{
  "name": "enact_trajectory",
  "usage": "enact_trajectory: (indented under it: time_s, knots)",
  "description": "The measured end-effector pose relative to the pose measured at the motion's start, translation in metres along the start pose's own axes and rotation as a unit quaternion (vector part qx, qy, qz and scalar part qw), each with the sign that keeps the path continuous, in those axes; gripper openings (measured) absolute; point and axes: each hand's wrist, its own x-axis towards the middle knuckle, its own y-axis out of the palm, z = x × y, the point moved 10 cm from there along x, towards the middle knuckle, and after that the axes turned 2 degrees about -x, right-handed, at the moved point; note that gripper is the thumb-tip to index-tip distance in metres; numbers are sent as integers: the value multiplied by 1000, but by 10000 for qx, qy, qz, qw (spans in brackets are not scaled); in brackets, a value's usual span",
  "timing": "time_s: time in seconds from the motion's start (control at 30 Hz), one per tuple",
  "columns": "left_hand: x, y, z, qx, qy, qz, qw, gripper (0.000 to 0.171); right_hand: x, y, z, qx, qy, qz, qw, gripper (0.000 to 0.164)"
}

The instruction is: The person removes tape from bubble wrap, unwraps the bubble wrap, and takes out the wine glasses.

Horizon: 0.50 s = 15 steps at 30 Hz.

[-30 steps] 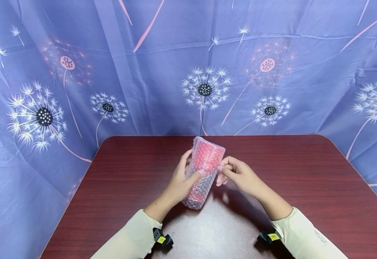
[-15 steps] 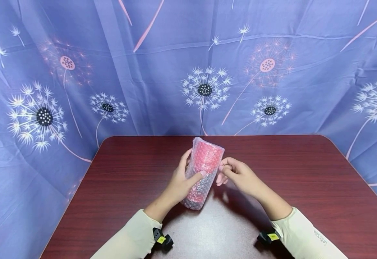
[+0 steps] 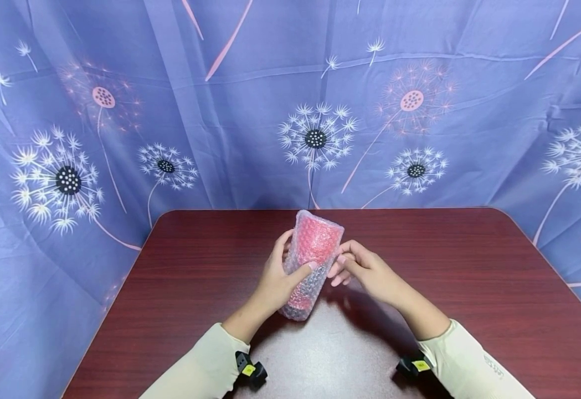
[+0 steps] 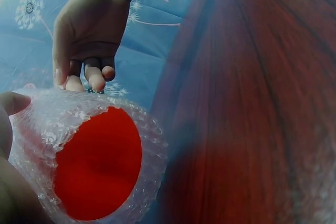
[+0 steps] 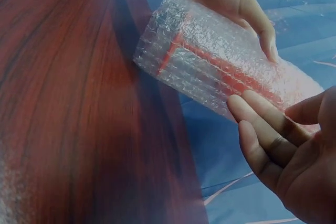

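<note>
Sleeves (image 3: 195, 363) of pale cloth reach in nearest to us at the bottom of the head view, with a small black device (image 3: 257, 375) bearing a yellow label at each wrist. Beyond them we see the left hand (image 3: 279, 284) gripping a bubble-wrapped package (image 3: 322, 249), its thumb laid across the front and its other fingers round the left side. The right hand (image 3: 367, 270) is at the package's right edge, fingers bent and thumb near the index finger; we cannot tell whether they pinch the wrap. We find the package tilted between both hands, over the table, its upper end leaning right. Red shows through the clear bubbles, and in the left wrist view we see a rounded red end ringed by wrap. Below spreads the reddish-brown table (image 3: 479, 277); farthest off hangs a violet-blue cloth (image 3: 250, 138) printed with white and pink dandelions.
</note>
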Motion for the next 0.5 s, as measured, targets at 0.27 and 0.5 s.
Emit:
enact_trajectory:
  time_s: [0.27,0.5]
  knots:
    - [1,-2,0,-13,4,-95,10000,81,1,-6,-3,-363,34,-280,9989,20]
    - [1,-3,2,-36,-33,-102,9999,82,1,-10,1,-575,-54,-425,9974,15]
